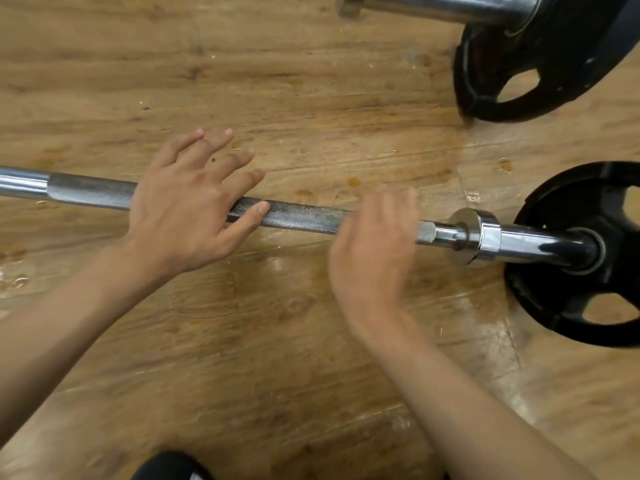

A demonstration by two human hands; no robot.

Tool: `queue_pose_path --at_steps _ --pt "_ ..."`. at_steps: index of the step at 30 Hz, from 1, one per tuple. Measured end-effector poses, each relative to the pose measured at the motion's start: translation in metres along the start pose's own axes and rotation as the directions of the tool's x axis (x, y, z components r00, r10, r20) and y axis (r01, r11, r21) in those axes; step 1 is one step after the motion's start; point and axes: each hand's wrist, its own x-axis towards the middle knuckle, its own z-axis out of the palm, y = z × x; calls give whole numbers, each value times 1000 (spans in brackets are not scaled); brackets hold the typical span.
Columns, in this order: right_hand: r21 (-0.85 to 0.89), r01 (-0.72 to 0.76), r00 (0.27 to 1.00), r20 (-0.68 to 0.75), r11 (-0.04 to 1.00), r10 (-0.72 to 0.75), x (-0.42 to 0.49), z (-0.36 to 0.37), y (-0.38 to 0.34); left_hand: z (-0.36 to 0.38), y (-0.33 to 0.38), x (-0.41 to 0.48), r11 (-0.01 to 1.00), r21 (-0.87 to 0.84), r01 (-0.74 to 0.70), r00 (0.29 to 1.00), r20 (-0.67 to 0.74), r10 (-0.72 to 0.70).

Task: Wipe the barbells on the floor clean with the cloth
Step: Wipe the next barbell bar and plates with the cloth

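Observation:
A steel barbell (pixel 298 216) lies across the wooden floor from left to right, with a knurled shaft, a chrome collar (pixel 474 235) and a black weight plate (pixel 581 254) at its right end. My left hand (pixel 187 209) hovers over the shaft with fingers spread and the thumb lying on the knurling. My right hand (pixel 377 251) is blurred, fingers straight, held over the shaft just left of the collar. Neither hand holds anything. No cloth is in view.
A second barbell (pixel 433 6) with a black plate (pixel 540 64) lies at the top right. The wooden floor (pixel 277 358) shows small stains and crumbs. A dark shape (pixel 169 467) sits at the bottom edge.

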Motion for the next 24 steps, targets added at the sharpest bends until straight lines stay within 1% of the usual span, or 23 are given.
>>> queue_pose_path --at_steps 2,3,4,5,6,9,12,15,16,17,18,20,21,22,24 --pt "101 168 982 67 981 -175 -6 6 -25 -1 2 -2 1000 -8 -4 1000 12 4" --pt "128 220 969 84 967 -231 -8 5 -27 -2 2 -4 1000 -11 -8 1000 12 8" --pt "128 242 963 85 962 -254 -11 3 -21 -2 2 -6 1000 -14 -13 1000 7 13" --pt "102 234 968 72 967 -242 -15 -2 -10 -2 2 -8 1000 -17 -16 1000 -6 16" --pt "63 196 979 49 978 -200 -20 -8 6 -3 3 -11 1000 -19 -18 1000 -17 18" --pt "-38 -8 998 -58 999 6 -32 -26 51 -3 7 -17 999 -36 -4 1000 -17 4" --pt "-24 -113 988 -112 993 110 -38 -24 61 -6 12 -25 999 -37 12 1000 -13 -12" --pt "41 -182 977 -108 982 185 -38 -22 39 -11 17 -31 999 -35 19 999 27 -18" --pt "60 -161 982 -88 985 166 -38 -22 26 -12 19 -34 999 -37 25 999 39 -24" --pt "77 -105 993 -47 991 109 -40 -21 12 -14 22 -37 999 -39 32 998 48 -30" --pt "92 -22 1000 7 995 21 -43 -22 0 -16 24 -39 999 -40 36 998 53 -34" --pt "136 159 981 91 978 -172 -49 -26 -6 -19 28 -45 998 -41 40 998 57 -37" --pt "156 207 968 111 966 -226 -51 -29 3 -21 30 -49 998 -42 40 997 61 -37" --pt "160 208 967 114 965 -228 -53 -33 16 -22 32 -52 998 -43 39 997 67 -36" --pt "123 113 992 49 986 -119 -60 -40 46 -25 37 -60 998 -44 54 996 75 -50"
